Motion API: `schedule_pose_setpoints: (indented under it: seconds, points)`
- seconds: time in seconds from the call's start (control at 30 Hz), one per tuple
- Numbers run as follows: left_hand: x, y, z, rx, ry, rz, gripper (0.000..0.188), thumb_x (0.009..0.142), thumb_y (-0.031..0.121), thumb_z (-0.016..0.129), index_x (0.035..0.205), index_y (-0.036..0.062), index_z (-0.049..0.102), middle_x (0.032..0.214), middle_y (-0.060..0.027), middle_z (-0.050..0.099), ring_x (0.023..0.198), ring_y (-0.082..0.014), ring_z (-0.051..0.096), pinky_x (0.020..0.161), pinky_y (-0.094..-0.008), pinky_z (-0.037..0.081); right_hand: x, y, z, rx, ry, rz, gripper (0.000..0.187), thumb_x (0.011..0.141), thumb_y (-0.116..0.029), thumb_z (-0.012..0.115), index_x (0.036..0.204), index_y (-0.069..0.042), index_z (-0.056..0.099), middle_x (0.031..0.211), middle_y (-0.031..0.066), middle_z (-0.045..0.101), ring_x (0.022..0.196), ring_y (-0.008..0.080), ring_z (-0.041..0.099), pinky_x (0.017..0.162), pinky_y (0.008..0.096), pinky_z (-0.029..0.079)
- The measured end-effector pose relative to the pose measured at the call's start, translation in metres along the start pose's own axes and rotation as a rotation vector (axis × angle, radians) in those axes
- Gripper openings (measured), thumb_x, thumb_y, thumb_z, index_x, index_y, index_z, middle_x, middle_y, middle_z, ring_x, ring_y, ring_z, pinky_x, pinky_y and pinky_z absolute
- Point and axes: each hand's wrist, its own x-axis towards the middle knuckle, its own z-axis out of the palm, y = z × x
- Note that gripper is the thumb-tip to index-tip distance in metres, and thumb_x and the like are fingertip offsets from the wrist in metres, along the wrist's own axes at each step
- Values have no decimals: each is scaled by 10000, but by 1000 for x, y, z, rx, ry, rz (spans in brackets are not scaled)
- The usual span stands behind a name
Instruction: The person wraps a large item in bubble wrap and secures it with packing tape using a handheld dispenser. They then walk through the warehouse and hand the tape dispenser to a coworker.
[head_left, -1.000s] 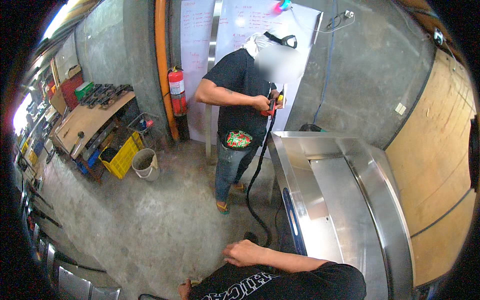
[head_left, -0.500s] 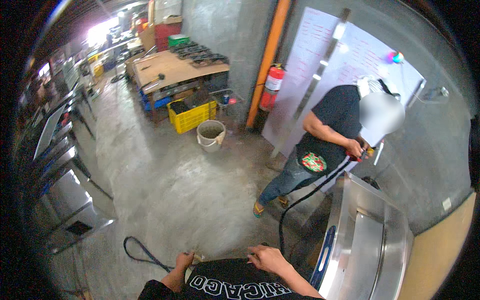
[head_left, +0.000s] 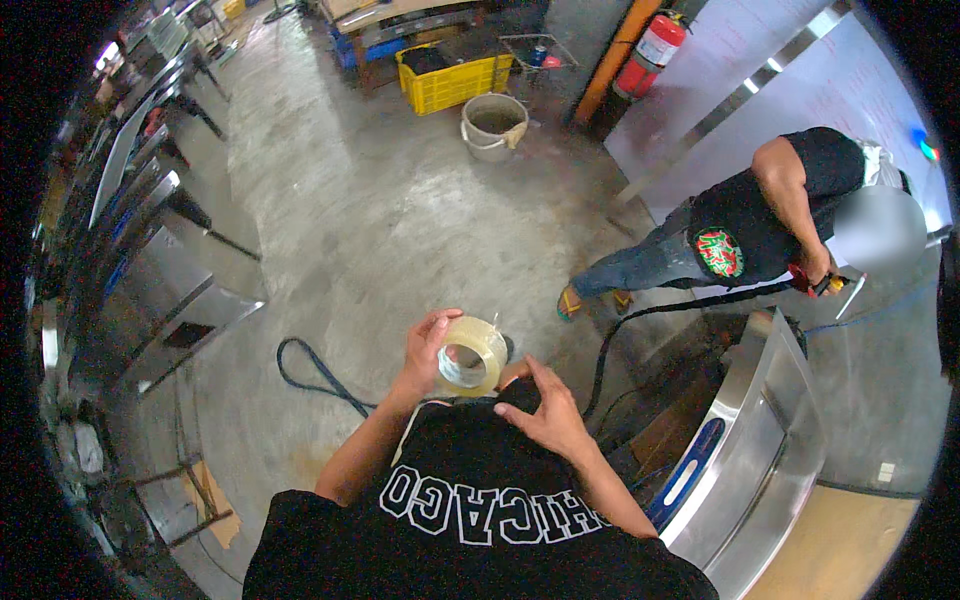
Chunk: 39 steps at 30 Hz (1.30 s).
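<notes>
In front of my chest, my left hand [head_left: 428, 350] grips a wide roll of clear packing tape [head_left: 487, 333] by its side, with the ring's hole showing. My right hand [head_left: 545, 410] is just right of the roll, apart from it. Its fingers are spread and hold nothing that I can see. Beyond the hands, a dark cable [head_left: 325, 378] lies looped on the concrete floor.
At right stands a shiny steel basin-like piece [head_left: 735, 490], a blue spirit level [head_left: 690, 478] along its near side. Behind it a person [head_left: 745, 225] holds a tool on a black hose [head_left: 640, 315]. Farther off are a bucket [head_left: 487, 148] and yellow crate [head_left: 455, 88]; metal frames line the left.
Both hands have come up from low at my front, and the tape roll now shows fully in the left. The view has tilted down. The other person's hands have lowered a little.
</notes>
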Motion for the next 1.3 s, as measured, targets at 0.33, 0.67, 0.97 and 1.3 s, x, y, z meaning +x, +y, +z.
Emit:
schedule_pose_setpoints:
  seconds: [0.33,0.67,0.97,1.3]
  points:
    - [110,58,75,380,-103,143,406,1031,346,564,1251,15,645,1161,-103,635,1118,-226,595,992,-350,449,140,20,-33,273,229,145,553,771,-251,853,1179,6,581,989,226,727,947,357,733,831,445,575]
    - [223,110,81,779,-440,170,191,881,130,748,1026,14,704,1062,-160,667,964,-268,661,858,-354,519,223,14,-60,86,275,225,542,729,-191,845,1177,-13,598,921,246,719,889,422,717,756,462,586]
    - [294,101,75,231,-779,-34,472,972,322,650,1328,15,606,1191,-117,664,1098,-213,622,1027,-392,459,243,-20,-25,394,532,350,508,757,-237,837,1154,-7,620,920,246,720,887,419,718,774,469,577]
    - [362,61,54,572,-1490,-278,368,959,373,616,926,11,674,798,-28,667,770,-121,591,687,-313,468,261,-68,49,515,737,779,697,780,-372,828,1293,8,549,1041,268,709,973,439,705,856,479,572]
